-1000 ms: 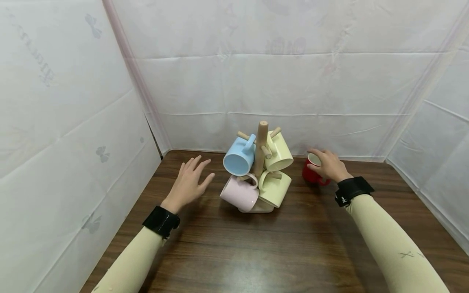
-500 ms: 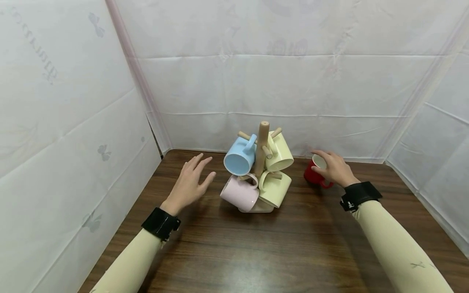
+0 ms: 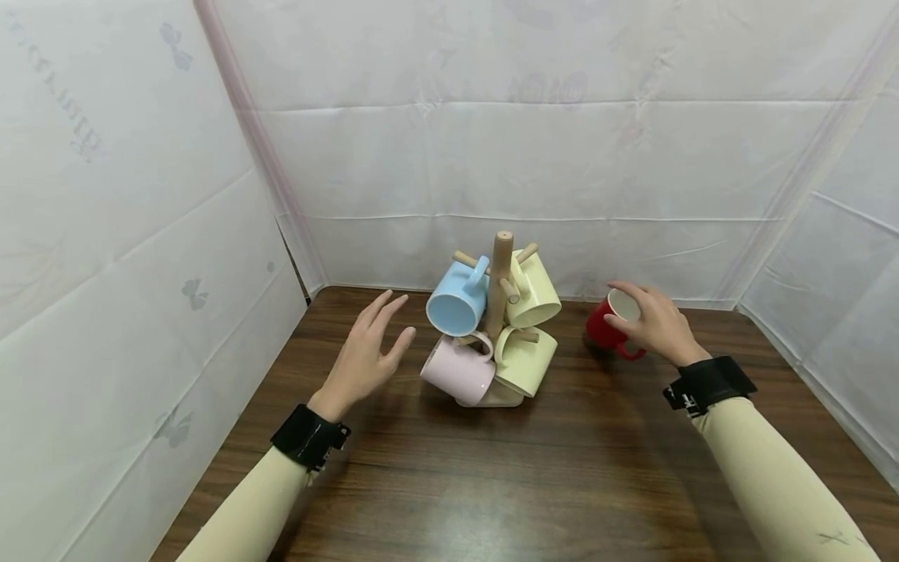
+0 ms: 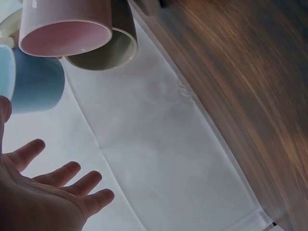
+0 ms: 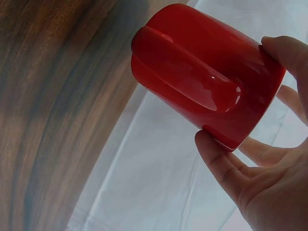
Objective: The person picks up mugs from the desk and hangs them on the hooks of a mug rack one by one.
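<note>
A red mug point(image 3: 602, 329) is at the right of the table, its white inside facing up. My right hand point(image 3: 656, 324) pinches it near the rim; in the right wrist view the thumb and fingers point(image 5: 219, 161) press opposite sides, and the handle point(image 5: 185, 70) faces the camera. A wooden mug tree point(image 3: 500, 273) stands mid-table, bearing a light blue mug point(image 3: 456, 300), a pink mug point(image 3: 458, 369), a pale yellow mug point(image 3: 535, 290) above and another pale yellow mug point(image 3: 530, 363) below. Left of the tree, my left hand point(image 3: 361, 355) hovers with spread fingers, holding nothing.
An upper peg point(image 3: 509, 292) facing the camera carries no mug. White sheeting point(image 3: 534, 172) encloses the back and both sides of the dark wooden table point(image 3: 477, 484).
My right hand and the red mug have shifted slightly to the right, and the mug tilts a little more. The left hand and the mugs on the tree stay nearly still.
</note>
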Tool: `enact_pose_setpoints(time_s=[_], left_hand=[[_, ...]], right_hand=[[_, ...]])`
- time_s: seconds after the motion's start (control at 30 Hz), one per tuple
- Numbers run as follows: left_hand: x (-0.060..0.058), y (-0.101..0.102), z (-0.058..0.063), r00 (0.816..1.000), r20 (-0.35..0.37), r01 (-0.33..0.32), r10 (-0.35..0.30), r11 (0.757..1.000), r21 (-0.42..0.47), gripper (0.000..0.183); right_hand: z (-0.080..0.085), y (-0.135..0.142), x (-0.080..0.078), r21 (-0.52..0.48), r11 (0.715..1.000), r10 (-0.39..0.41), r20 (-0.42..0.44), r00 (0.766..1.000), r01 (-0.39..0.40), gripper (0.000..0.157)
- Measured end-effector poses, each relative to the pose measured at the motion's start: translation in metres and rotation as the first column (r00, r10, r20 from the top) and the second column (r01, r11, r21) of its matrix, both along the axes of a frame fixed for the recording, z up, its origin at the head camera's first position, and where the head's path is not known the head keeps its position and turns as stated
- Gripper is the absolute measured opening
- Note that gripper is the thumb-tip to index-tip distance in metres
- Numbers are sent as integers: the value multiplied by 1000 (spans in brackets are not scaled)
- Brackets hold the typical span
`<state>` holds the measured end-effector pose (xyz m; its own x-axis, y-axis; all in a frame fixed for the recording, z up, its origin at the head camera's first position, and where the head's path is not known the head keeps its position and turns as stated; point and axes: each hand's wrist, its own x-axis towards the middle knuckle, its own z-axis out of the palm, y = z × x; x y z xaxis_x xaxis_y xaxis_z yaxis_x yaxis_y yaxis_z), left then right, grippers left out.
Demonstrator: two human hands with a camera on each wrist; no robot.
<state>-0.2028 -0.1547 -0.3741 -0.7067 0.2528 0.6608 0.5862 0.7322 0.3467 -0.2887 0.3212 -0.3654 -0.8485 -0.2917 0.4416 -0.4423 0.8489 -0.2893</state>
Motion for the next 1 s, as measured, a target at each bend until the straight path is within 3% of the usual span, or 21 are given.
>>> enact_pose_setpoints(time_s=[0.5,1.0], left_hand=[[14,18,2,996,-67,65,-60,995,70,56],[22,30,3,988,-115,110,-100,990,87,61]], right_hand=[[20,1,31,-113,988,80,-178,981,-101,61],[43,-8,62,-115,983,104,-288,952,-142,64]])
